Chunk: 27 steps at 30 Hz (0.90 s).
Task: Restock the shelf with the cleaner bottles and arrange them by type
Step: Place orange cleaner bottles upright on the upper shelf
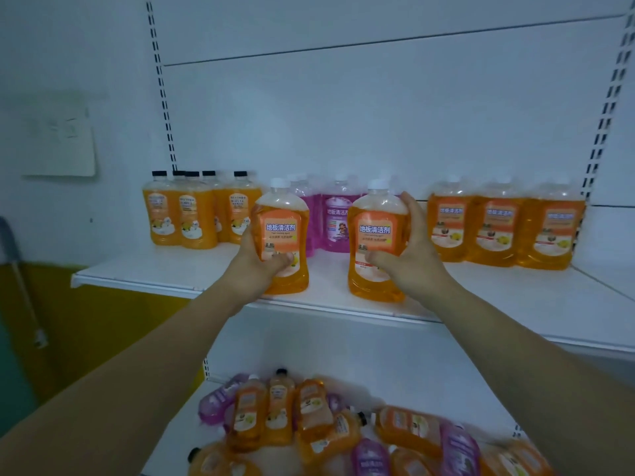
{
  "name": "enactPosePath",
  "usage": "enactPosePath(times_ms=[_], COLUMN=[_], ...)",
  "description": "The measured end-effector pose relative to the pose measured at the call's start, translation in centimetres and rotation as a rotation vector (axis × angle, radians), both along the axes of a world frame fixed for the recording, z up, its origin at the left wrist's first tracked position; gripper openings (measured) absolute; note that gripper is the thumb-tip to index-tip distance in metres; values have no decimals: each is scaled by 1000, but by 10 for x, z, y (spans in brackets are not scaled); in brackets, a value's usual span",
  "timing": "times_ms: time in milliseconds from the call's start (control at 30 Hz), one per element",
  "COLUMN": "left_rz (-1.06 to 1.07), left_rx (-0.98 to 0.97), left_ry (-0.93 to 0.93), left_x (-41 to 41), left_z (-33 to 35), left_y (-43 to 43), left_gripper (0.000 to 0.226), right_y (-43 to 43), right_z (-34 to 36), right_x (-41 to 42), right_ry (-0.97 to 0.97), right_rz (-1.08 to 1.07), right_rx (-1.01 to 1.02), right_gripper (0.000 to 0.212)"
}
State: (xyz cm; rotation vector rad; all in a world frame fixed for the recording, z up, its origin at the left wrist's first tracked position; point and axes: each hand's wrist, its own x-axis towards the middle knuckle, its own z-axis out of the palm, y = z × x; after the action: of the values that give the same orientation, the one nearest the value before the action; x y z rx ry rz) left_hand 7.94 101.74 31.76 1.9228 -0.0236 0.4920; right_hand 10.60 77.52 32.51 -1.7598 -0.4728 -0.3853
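left arm: bare forearm reaches forward and up from the lower left, crossing the front lip of the upper shelf (515,297).
left hand (256,266): grips the left orange bottle (282,214) low on its left side. the thumb lies across the label front and the other fingers are curled behind it, out of sight.
right arm: bare forearm reaches up from the lower right, also crossing the lip.
right hand (412,255): grips the right orange bottle (374,214) from its right side, fingers (409,206) curled round its shoulder and thumb on the lower label.
held bottles: both upright, white-capped, labels facing the viewer, apart from each other, bases near the shelf's front edge. cannot tell whether they rest on the board.
back row, left: black-capped orange bottles (192,214) in a tight upright cluster.
back row, middle: purple bottles (336,214) just behind the held pair.
back row, right: three white-capped orange bottles (498,228) side by side.
open room: bare board in front of the left cluster, and a wide bare strip in front of the right three.
edges: slotted uprights (161,80) bound the bay on both sides.
lower shelf (185,410): a heap of bottles (326,424), orange and purple, lying on their sides beneath the arms.
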Motion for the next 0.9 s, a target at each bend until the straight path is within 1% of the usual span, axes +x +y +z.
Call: enactPosePath(times_ms=[133, 367, 433, 533, 700, 800, 900], left_rz=[-54, -190, -250, -326, -359, -334, -299], left_rx=[0, -9, -16, -39, -43, -54, -34], left_ry=[33, 57, 41, 33, 39, 46, 54], left_x=[12, 42, 42, 42, 39, 36, 36], left_z=[1, 2, -1, -3, 0, 3, 4], left_y=[-5, -38, -55, -82, -131, -158, -179], left_gripper=[82, 79, 76, 76, 82, 79, 72], right_y=[11, -2, -15, -38, -85, -116, -140], right_z=[-7, -11, -11, -8, -4, -2, 0], right_x=[0, -11, -17, -26, -20, -9, 6], right_ry=[-6, -19, -19, -6, -14, 18, 37], right_rz=[-83, -335, -404, -450, -468, -427, -388], right_rx=[7, 107, 108, 84, 18, -10, -86], right_gripper=[106, 103, 101, 98, 97, 97, 97])
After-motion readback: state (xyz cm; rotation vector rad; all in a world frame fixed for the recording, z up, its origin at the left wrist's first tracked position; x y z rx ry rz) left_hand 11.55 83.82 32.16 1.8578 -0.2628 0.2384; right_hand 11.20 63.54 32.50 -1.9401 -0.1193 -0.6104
